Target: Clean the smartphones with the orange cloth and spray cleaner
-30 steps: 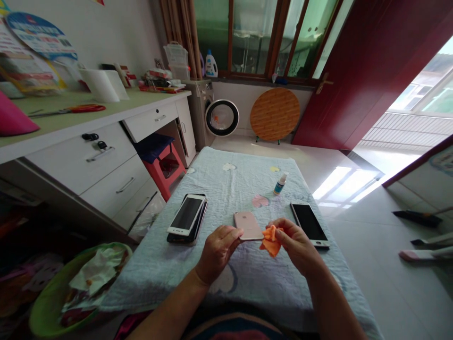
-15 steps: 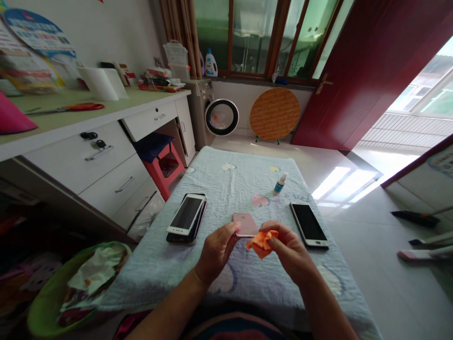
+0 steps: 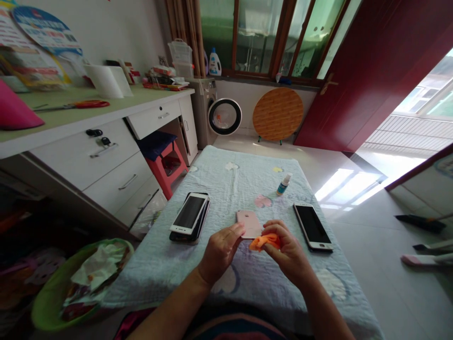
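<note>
Just above the table, my left hand (image 3: 222,251) pinches the lower left edge of a rose-pink phone (image 3: 249,224), its back facing up. My right hand (image 3: 285,245) is closed on a crumpled orange cloth (image 3: 264,241), held at the phone's lower right corner. To the left, a white phone (image 3: 189,213) lies on top of a dark phone (image 3: 198,231). At the right lies another white-framed phone (image 3: 313,226), its black screen up. A small spray bottle (image 3: 284,184) with a white cap stands farther back.
A pale blue quilted cloth (image 3: 226,186) covers the table. On the left are a desk (image 3: 109,160) with drawers, a red stool (image 3: 166,165) and a green basket (image 3: 46,307) of litter. A washing machine (image 3: 203,111) with its door open stands behind.
My right hand has shifted the orange cloth slightly, and it is bunched tighter against the phone's edge. The whole view has moved a little, while the other phones and bottle stay put.
</note>
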Demonstrator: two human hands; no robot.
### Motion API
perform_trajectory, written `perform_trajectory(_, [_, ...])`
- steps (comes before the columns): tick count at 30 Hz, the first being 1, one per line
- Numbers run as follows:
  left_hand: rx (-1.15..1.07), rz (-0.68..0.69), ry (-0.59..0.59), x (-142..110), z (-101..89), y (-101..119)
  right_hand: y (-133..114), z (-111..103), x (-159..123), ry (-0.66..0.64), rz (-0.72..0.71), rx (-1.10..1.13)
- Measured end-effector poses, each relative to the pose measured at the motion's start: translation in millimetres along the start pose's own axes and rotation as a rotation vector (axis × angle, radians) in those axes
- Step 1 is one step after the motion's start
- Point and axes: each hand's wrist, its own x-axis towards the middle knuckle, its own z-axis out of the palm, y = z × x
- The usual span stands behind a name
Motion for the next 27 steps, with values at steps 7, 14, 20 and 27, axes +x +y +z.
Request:
perform_trajectory(7, [-0.038, -0.012, -0.057, -2.2, 2.1, -3.4, -14.4, -1.9, 3.5, -0.092, -0.025, -0.171])
perform_trajectory(14, [-0.037, -0.028, -0.079, -3.2, 4.2, -5.6, -28.3, 7.2, 10.4, -0.127, -0.084, -0.343])
perform_trajectory(20, [0.004, 0.005, -0.058, 1.2, 3.2, -1.9, -34.1, 22.9, 18.4, -0.155, -0.149, -0.432])
perform_trajectory(27, [-0.013, -0.004, -0.08, -0.4, 3.6, -3.5, -32.2, 16.5, 15.3, -0.127, -0.116, -0.431])
